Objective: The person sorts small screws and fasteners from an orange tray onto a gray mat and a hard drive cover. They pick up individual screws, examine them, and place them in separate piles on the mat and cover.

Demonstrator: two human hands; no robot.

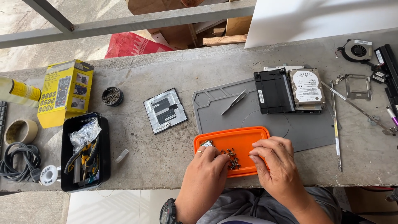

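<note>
While both my hands sit low over the orange tray (244, 137) at the near edge of the table (166, 153), the little heap of dark screws (231, 159) lies right between them, so neither has far to go. My left hand (206, 166) is curled, fingertips pressed together and touching the left side of the heap; whether a screw is actually caught between them I cannot tell from here. My right hand (271, 159) is curled too, fingers bent down onto the tray just right of the screws, and what they pinch, if anything, is hidden under the knuckles. The left is the nearer of the two, its fingertips right at the pile. The tray's long axis runs left to right across me, and a small silvery part (206, 143) rests in its far left corner, just beyond my left knuckles. Past the tray lies the grey mat (215, 108) with the tweezers (235, 101) on it, pointing away to the right, and further right the black drive caddy (273, 91) beside the hard drive (306, 86). Off to my left stands the black box of tools (85, 151).
</note>
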